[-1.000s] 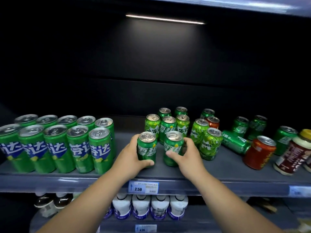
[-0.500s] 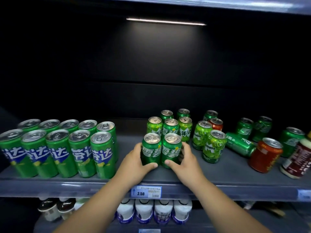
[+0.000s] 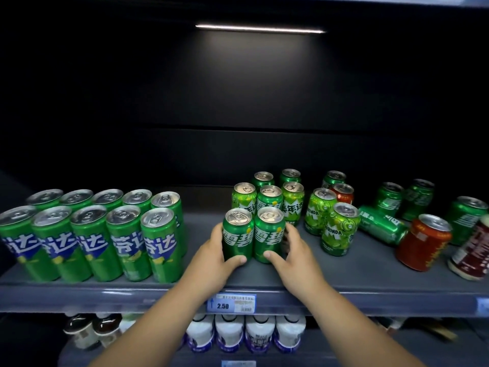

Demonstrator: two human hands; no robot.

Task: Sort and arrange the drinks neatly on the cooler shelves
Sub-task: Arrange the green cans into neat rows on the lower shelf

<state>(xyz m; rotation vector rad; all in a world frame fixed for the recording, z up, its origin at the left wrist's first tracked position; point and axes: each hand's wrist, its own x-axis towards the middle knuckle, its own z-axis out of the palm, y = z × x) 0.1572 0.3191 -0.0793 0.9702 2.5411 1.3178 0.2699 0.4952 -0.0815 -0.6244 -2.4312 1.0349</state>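
Two dark green Sprite cans stand upright side by side at the middle of the grey cooler shelf [image 3: 357, 282]. My left hand [image 3: 211, 263] grips the left can [image 3: 236, 237], thumb across its lower front. My right hand [image 3: 293, 263] grips the right can [image 3: 268, 235] the same way, fingers behind it. The two cans touch each other. Right behind them stand several lighter green cans [image 3: 270, 200] in rows.
Two rows of tall green cans [image 3: 92, 239] fill the shelf's left. To the right stand two Mirinda cans [image 3: 338, 229], a green can lying on its side [image 3: 381, 229], red cans [image 3: 423, 242] and more green cans [image 3: 465, 221]. White bottles [image 3: 246, 332] sit on the shelf below.
Both hands have pushed the two Sprite cans together and back toward the lighter green cans; a gap between them has closed.
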